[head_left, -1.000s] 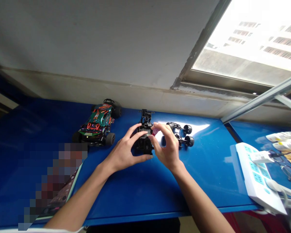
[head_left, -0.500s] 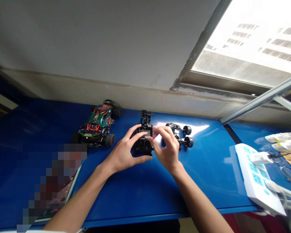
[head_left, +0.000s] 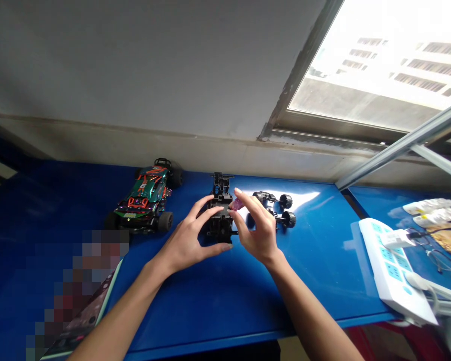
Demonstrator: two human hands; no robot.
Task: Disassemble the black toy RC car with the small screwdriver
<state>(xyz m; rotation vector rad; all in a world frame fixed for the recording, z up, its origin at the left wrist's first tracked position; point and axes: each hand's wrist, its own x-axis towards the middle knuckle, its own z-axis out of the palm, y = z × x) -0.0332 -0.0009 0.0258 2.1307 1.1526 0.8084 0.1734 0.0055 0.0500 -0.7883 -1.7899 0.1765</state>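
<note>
A black toy car chassis (head_left: pixel 220 186) lies lengthwise on the blue table, between my hands. My left hand (head_left: pixel 186 238) holds it from the left, with fingers across its middle and the thumb by its near end. Between the thumb and fingers of my right hand (head_left: pixel 259 228) is a small shiny purple piece (head_left: pixel 237 203), just above the chassis's right side. What kind of piece it is I cannot make out. Behind my right hand sit black axle parts with ridged wheels (head_left: pixel 286 219), partly covered by the fingers.
To the left stands a green and orange toy car (head_left: pixel 145 193) with black wheels. A screen-like panel (head_left: pixel 93 311), partly pixelated, lies at the lower left. On the right are a white power strip (head_left: pixel 396 273) with plugs, a metal frame bar (head_left: pixel 394 143) and white bundles (head_left: pixel 432 205).
My right index finger has lifted and straightened, and more of the purple piece shows. The left hand keeps its hold on the chassis. The whole view has shifted slightly.
</note>
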